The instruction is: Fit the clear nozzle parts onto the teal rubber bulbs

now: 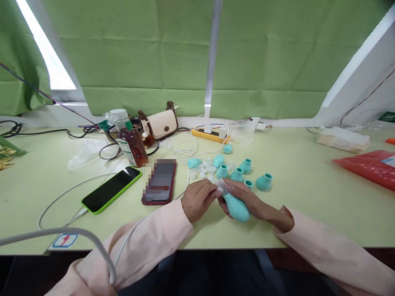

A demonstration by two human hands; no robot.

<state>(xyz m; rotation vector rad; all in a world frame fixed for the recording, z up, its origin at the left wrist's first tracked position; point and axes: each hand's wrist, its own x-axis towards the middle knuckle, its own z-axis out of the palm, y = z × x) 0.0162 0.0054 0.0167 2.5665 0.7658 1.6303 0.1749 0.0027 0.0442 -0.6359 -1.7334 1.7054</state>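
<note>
My right hand [247, 197] is wrapped round a glossy teal bulb [237, 209], its rounded end pointing down toward the table's front edge. At the bulb's upper end is a clear piece [220, 183], and the closed fingers of my left hand [200, 199] pinch at it. Just beyond my hands, several teal pieces with round openings [263, 182] stand or lie on the table. Small whitish translucent pieces [203, 167] are scattered among them, beside two teal pieces lying on their sides.
Two phones, one green-edged [111, 190] and one in a red case [159, 183], lie to the left, with white cables around. Behind are a bottle [132, 144], a bag [162, 124] and a yellow power strip [210, 135]. A red package [370, 166] lies far right.
</note>
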